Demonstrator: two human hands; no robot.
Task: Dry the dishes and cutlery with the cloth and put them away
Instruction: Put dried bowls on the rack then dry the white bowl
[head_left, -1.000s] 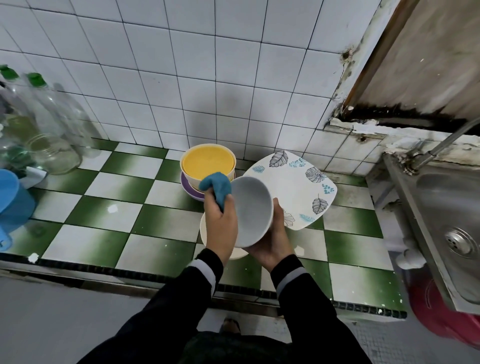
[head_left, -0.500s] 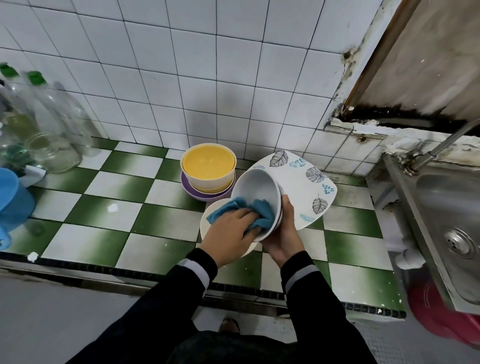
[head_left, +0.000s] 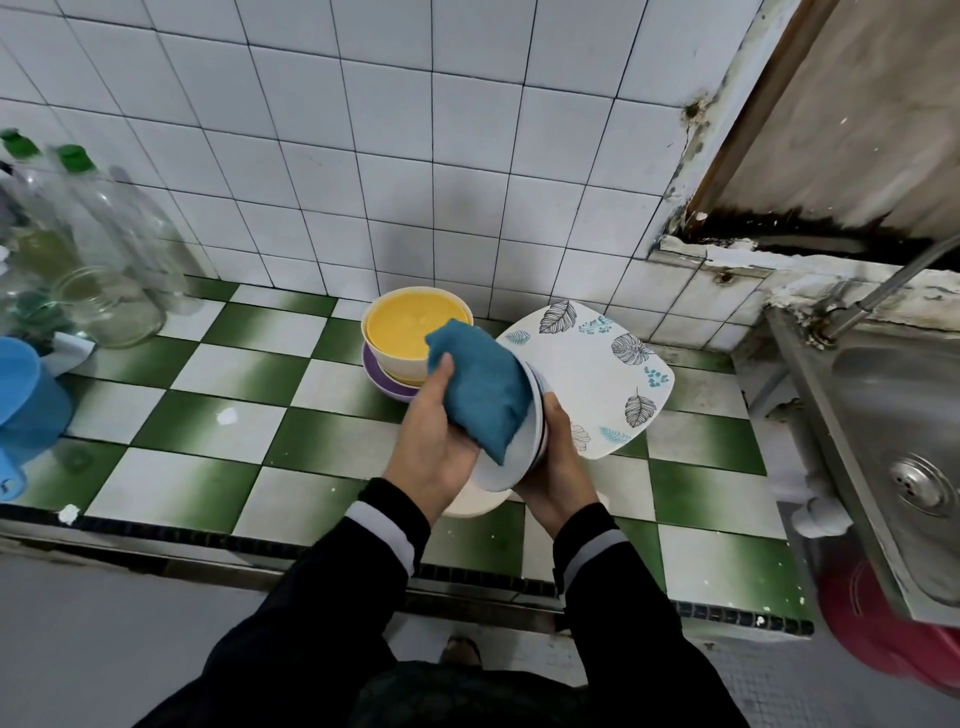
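Since half a second ago: white bowl (head_left: 500, 474) turned further on edge, mouth now facing frame left; cloth (head_left: 480, 397) moved from the lower rim to bunch across the whole mouth. Counter items unmoved.

Far left: clear bottles (head_left: 78, 218) with green caps, a glass jar (head_left: 111, 309), a blue jug (head_left: 28, 397), all on the green-and-white tiled counter (head_left: 208, 415).

Centre: yellow bowl (head_left: 408, 332) sits on a purple dish (head_left: 382, 379) against the wall. Just below it, left hand (head_left: 434, 447) grips the blue cloth, thumb up, pressing it into the white bowl. The bowl is held in the air above a cream plate (head_left: 475, 503), at frame centre. Right hand (head_left: 558, 460) grasps the bowl from behind, thumb on its rim; its other fingers are hidden.

Right of centre: square leaf-patterned plate (head_left: 597, 374) lies behind the hands.

Far right: steel sink (head_left: 878, 447) with tap (head_left: 883, 288).
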